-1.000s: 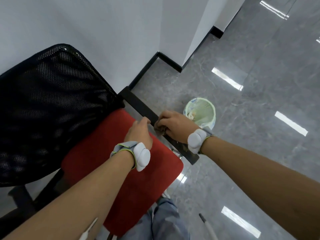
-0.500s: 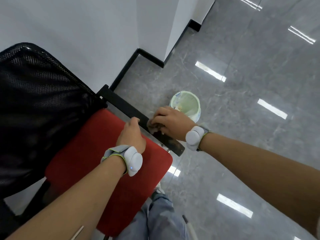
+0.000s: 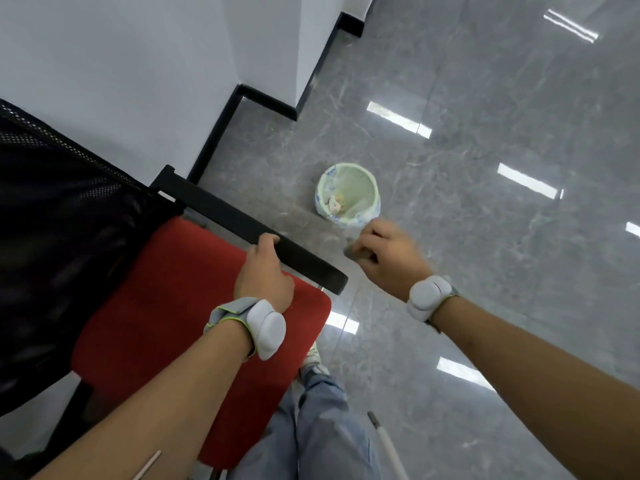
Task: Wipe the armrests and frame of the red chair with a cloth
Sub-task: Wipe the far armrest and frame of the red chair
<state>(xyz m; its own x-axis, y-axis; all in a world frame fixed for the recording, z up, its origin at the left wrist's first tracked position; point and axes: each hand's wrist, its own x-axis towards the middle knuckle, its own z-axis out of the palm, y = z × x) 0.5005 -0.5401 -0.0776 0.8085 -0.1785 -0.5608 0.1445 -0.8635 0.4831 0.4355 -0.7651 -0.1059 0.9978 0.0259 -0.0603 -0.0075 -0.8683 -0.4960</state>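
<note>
One hand (image 3: 264, 271) on armrest (image 3: 249, 225)

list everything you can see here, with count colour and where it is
chair seat: 1, red, lower left
chair back: 1, black mesh, far left
armrest: 1, black, along the seat's right edge
cloth: 1, dark grey, bunched in the right hand, off the armrest
bin: 1, pale green liner, on the floor beyond the armrest, scraps inside
floor: grey glossy tile, right side
wall: white with black skirting, upper left
white rod: 1, bottom centre
left hand: 1, gripping the armrest, grey wristband
right hand: 1, above the floor right of the armrest, grey wristband
legs: blue jeans, bottom centre
</note>
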